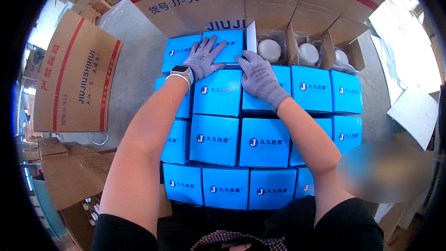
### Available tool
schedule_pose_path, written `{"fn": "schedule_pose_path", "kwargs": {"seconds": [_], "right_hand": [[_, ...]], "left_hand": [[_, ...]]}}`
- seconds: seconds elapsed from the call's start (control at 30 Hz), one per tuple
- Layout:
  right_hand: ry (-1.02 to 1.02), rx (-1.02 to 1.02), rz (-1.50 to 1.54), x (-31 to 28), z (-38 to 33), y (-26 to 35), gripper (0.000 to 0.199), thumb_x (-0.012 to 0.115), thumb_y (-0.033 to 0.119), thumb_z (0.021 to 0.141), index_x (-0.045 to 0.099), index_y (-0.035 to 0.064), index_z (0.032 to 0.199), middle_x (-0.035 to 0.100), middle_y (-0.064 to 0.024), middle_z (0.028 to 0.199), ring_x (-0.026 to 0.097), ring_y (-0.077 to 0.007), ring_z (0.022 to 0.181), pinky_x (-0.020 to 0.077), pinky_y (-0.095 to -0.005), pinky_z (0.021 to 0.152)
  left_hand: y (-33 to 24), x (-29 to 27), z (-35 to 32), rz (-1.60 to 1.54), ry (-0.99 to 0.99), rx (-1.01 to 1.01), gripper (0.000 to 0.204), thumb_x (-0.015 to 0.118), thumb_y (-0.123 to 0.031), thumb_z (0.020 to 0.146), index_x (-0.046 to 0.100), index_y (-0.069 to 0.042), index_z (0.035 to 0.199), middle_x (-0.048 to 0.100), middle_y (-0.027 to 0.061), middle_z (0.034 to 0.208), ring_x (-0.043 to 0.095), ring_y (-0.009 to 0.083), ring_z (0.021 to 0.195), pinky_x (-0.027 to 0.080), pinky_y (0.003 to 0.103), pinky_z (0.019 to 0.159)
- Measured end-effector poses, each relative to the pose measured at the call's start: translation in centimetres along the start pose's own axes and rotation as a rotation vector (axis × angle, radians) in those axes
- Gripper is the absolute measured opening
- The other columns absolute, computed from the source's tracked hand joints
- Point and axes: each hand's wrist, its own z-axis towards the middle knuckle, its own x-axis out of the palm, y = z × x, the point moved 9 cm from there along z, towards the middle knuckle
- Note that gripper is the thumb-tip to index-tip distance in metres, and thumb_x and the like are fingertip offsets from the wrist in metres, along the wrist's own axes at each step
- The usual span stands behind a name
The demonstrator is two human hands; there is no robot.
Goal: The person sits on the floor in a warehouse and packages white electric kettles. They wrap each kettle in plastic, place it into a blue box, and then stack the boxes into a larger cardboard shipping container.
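— Where do the hands sit?
— Past the near rows of blue boxes (218, 139), left hand (203, 59) lies flat, fingers spread, on the far-row blue box (223, 46) at upper centre.
— The right?
— Right hand (259, 76) lies flat just beside it, holding nothing; open cartons with white bulbs (269, 49) lie beyond.

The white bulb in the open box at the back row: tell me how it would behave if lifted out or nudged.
The white bulb looks round and smooth, so it would probably roll once free of its open box. It seems glossy, likely slippery even for the gloved right hand nearby. The thin wrap around it hints that it is fragile; it is probably light for its size.
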Motion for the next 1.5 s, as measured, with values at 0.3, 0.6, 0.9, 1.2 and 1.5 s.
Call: {"fn": "schedule_pose_path", "kwargs": {"seconds": [0.3, 0.6, 0.9, 1.2, 1.5], "right_hand": [[0.007, -0.079, -0.022, -1.1, -0.9, 0.2, 0.053, 0.069, 0.022, 0.086, 0.056, 0.0083, 0.136, 0.047, -0.0133, 0.141, 0.049, -0.0326, 0.129, 0.0429, -0.0472, 0.106], [-0.26, 0.233, -0.44, -7.6, -4.2, -6.8, 0.072, 0.067, 0.03, 0.086, 0.043, 0.0014, 0.148, 0.038, -0.0189, 0.151, 0.025, -0.0398, 0.147, 0.0153, -0.0553, 0.122], [0.058, 0.256, -0.111, -3.0, 0.0, -5.9, 0.079, 0.063, 0.031, 0.091, 0.026, 0.0029, 0.155, 0.05, -0.0217, 0.139, 0.046, -0.0364, 0.132, 0.0313, -0.0514, 0.115], [-0.083, 0.213, -0.154, -3.4, 0.1, -6.7, 0.068, 0.07, 0.042, 0.088, 0.049, 0.006, 0.142, 0.05, -0.0167, 0.14, 0.049, -0.0331, 0.127, 0.0447, -0.047, 0.104], [-0.408, 0.317, 0.672, -4.8, -5.7, -13.0, 0.029, 0.058, 0.004, 0.092, 0.067, 0.0021, 0.119, 0.064, -0.0181, 0.126, 0.066, -0.0283, 0.107, 0.0527, -0.0357, 0.095]], "left_hand": [[-0.2, 0.7, 1.2, -0.008, 0.082, -0.131, 0.077, 0.038, -0.065, 0.099, 0.018, -0.025, 0.162, 0.013, 0.0176, 0.168, 0.015, 0.0412, 0.154, 0.01, 0.064, 0.12], [-10.5, -5.8, 1.4, -0.5, -0.429, 0.135, 0.061, 0.055, -0.035, 0.096, 0.044, -0.005, 0.148, 0.048, 0.0225, 0.148, 0.049, 0.0402, 0.132, 0.038, 0.046, 0.112], [-8.7, -5.6, 6.9, -0.551, -0.054, -0.09, 0.034, 0.059, -0.025, 0.091, 0.067, -0.007, 0.118, 0.069, 0.0222, 0.113, 0.064, 0.0382, 0.108, 0.05, 0.047, 0.096], [-5.8, -15.9, 9.8, -0.206, -0.511, 0.098, 0.04, 0.062, -0.022, 0.09, 0.06, -0.011, 0.129, 0.069, 0.0193, 0.116, 0.067, 0.0377, 0.102, 0.052, 0.047, 0.092], [-10.8, -6.5, 7.5, -0.328, 0.091, 0.087, 0.073, 0.07, -0.055, 0.087, 0.046, -0.021, 0.147, 0.044, 0.0213, 0.152, 0.046, 0.0402, 0.136, 0.039, 0.049, 0.112]]}}
